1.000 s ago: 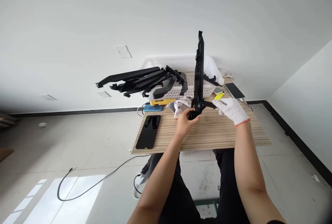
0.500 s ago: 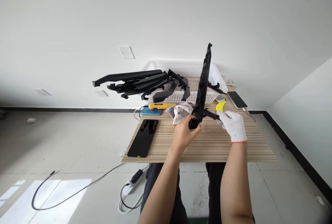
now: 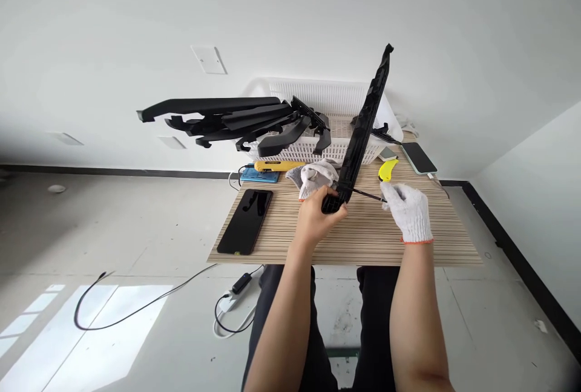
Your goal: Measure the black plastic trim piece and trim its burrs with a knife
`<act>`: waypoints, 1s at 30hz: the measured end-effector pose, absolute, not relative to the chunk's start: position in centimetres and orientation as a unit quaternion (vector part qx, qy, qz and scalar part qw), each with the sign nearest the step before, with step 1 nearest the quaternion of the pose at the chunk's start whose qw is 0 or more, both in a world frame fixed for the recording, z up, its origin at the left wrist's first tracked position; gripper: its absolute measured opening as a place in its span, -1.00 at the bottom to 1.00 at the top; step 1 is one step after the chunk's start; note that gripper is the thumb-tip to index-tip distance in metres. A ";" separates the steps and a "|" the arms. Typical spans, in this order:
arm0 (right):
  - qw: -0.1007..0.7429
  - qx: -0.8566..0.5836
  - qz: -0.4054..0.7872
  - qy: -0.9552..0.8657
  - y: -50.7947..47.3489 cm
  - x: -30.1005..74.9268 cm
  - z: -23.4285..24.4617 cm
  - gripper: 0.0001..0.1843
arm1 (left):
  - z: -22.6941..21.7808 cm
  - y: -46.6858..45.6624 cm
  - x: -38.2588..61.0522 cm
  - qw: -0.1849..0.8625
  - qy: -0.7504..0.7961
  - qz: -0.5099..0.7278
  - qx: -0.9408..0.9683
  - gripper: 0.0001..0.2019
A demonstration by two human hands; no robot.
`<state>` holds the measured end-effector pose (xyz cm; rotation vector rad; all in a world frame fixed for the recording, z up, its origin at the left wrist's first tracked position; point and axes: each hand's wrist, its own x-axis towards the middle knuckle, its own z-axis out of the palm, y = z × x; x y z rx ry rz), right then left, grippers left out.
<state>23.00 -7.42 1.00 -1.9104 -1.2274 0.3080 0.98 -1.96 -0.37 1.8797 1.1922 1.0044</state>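
My bare left hand point(image 3: 318, 215) is closed around the lower end of a long black plastic trim piece point(image 3: 363, 129). That piece stands up at a slant, its far end leaning to the right, and its ribbed side shows. My right hand point(image 3: 408, 213), in a white knit glove with an orange cuff, pinches the end of a thin black plastic strip point(image 3: 368, 195). The strip's other end meets the trim piece just above my left fingers; whether the two are joined I cannot tell. Close beyond my right hand lies a yellow curved object point(image 3: 388, 169).
A white plastic basket point(image 3: 318, 85) behind holds several black trim pieces point(image 3: 254, 117) that jut out left. On the striped table point(image 3: 281, 241) lie a black phone point(image 3: 245, 221), a crumpled glove point(image 3: 318, 177), a yellow tool point(image 3: 279, 166), a blue object point(image 3: 259, 174) and another phone point(image 3: 418, 158).
The long trim piece leans further right than before. The thin strip has turned and looks narrower. The whole view has shifted slightly, and both hands keep their grip.
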 end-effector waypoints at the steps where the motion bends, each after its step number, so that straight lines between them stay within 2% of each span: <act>1: 0.413 -0.754 0.134 -0.493 -7.4 22.9 0.8 -0.44 | -0.5 -2.0 0.9 0.345 0.465 0.385 0.718 -0.84; 11: 0.401 -0.740 0.149 -0.519 -6.8 22.0 1.1 -0.51 | -0.3 -1.9 -0.1 0.344 0.468 0.380 0.720 -0.86; 17: 0.347 -0.760 0.152 -0.528 -6.7 22.2 1.1 -0.44 | -1.1 -1.7 -0.3 0.350 0.470 0.372 0.720 -0.81; 23: 0.412 -0.734 0.202 -0.500 -7.4 22.8 0.7 -0.33 | -0.4 -2.0 -0.8 0.371 0.452 0.349 0.732 -0.72; 27: 0.419 -0.755 0.179 -0.471 -7.5 23.2 0.4 -0.36 | -0.1 -2.4 -1.1 0.401 0.439 0.315 0.740 -0.69; 30: 0.419 -0.757 0.162 -0.475 -7.4 23.3 0.1 -0.35 | -0.6 -2.5 -1.2 0.402 0.439 0.281 0.752 -0.73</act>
